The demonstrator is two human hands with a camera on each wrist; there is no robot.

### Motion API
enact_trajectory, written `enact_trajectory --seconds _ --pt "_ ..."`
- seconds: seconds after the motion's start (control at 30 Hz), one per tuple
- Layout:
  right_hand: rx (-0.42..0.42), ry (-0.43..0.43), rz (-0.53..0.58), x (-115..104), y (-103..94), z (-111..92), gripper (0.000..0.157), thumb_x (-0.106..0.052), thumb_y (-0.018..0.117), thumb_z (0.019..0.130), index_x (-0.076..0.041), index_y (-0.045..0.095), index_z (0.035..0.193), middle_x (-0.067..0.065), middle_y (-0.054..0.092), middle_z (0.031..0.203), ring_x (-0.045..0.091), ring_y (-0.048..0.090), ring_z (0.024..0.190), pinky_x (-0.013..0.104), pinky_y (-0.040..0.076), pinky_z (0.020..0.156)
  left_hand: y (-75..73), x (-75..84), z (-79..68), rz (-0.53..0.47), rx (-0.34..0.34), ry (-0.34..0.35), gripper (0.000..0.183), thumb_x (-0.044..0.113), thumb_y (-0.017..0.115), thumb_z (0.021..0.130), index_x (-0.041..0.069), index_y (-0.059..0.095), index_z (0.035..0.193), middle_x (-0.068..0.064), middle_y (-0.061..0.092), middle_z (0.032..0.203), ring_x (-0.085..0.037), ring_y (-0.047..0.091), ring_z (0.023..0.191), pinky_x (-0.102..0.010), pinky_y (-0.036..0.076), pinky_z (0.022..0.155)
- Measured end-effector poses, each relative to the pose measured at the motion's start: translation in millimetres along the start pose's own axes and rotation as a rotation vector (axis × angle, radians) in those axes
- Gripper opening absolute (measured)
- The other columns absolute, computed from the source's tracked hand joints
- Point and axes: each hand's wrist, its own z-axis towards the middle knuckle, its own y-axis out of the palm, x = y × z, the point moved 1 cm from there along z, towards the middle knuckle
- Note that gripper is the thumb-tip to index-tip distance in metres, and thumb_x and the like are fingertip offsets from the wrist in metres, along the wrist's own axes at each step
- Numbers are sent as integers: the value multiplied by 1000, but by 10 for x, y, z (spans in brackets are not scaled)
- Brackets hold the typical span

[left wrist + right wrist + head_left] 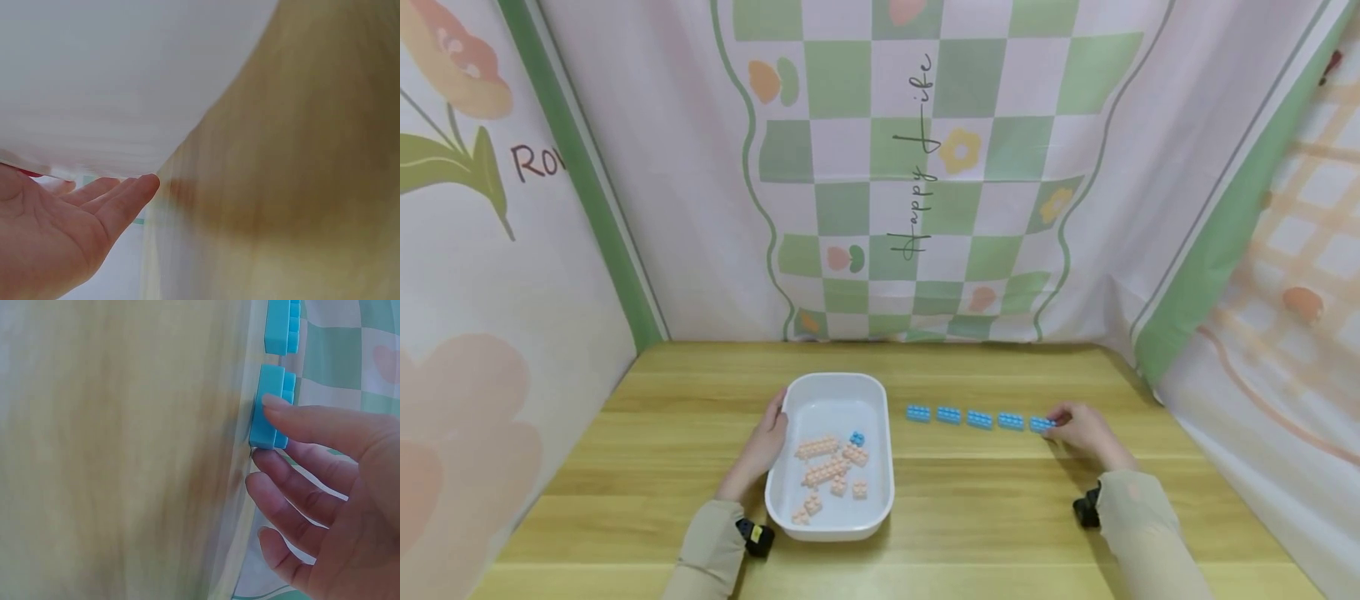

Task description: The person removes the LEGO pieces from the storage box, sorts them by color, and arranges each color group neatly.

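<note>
Nearby, peach bricks [826, 472] inside white tray [820, 414].

wooden table [985, 517] | green-white checked backdrop [838, 75], "Happy Life" lettering [916, 148] | left curtain [542, 292], flower print [486, 79]

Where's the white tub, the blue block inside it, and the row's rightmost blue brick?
White tub [829, 415]: head view, bare floor.
Small blue block [857, 437]: head view, studded top.
Rightmost blue brick [264, 425]: right wrist view, side face.

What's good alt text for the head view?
A person's right hand pinches the rightmost block in a row of five blue blocks on a wooden table. The left hand touches the side of a white tray holding peach blocks and one small blue block; checked fabric hangs behind.
</note>
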Motion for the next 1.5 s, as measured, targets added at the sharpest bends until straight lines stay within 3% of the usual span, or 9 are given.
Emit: enact_trajectory --seconds 0.3,0.53,0.87,1.5 --pt "-6 -8 6 -43 -15 -31 43 -20 69 83 10 58 111 23 62 99 34 58 91 45 49 75 0 3 -3 -5 12 8 50 17 28 101 4 19 149 -26 29 148 -46 34 131 -56 29 109" --pt "-3 -36 -17 -242 -94 -14 50 -29 63 89 8 54 122 28 59 113 39 57 98 48 50 78 -17 30 -20 -14 1 -3 50 17 28 102 4 18 149 -26 28 149 -46 34 131 -56 30 109" --pt "36 -173 15 -863 -42 81 38 -20 65 88 4 60 116 24 63 110 32 61 92 41 53 73 -38 17 -17 -3 -3 -17 50 19 27 102 8 18 150 -26 28 149 -46 34 131 -56 30 108" --pt "-76 -397 123 -1898 528 252 31 -17 66 87 -3 63 114 18 65 110 25 61 94 36 54 78 -10 -14 15 -4 20 17 49 16 27 102 3 20 148 -27 29 148 -45 31 134 -55 25 111"
